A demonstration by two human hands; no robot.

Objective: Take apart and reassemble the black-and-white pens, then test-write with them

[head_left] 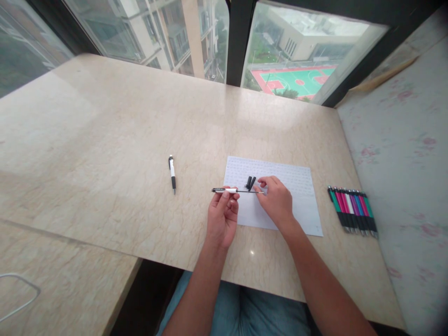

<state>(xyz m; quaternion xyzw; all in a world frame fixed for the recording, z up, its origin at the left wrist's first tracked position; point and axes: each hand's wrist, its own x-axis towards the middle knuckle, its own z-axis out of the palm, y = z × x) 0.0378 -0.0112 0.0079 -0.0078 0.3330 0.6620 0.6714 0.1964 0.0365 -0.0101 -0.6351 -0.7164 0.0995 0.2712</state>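
You sit at a beige marble table (105,140) that stands against a big window (297,60); outside, a sports court is seen far below. Right of the table there is a pale cloth with pink flowers (402,140).

Your left hand (221,219) is closed around a pen barrel (224,190), white and black, and holds it level just above the table, at the left edge of a sheet of paper (301,186). A thin refill (247,191) comes out of the barrel to the right. Your right hand (276,200) pinches the far end of this refill between thumb and fingertips, over the paper.

Two small black pen parts (250,182) lie on the sheet, touching each other, just behind the refill. The sheet has faint handwriting on its upper part.

One complete white pen (172,173) lies alone on the table, well apart to the left of your hands. A row of coloured pens (352,210) lies side by side near the right edge of the table, beside the paper. A white cable (21,289) shows at the lower left corner.
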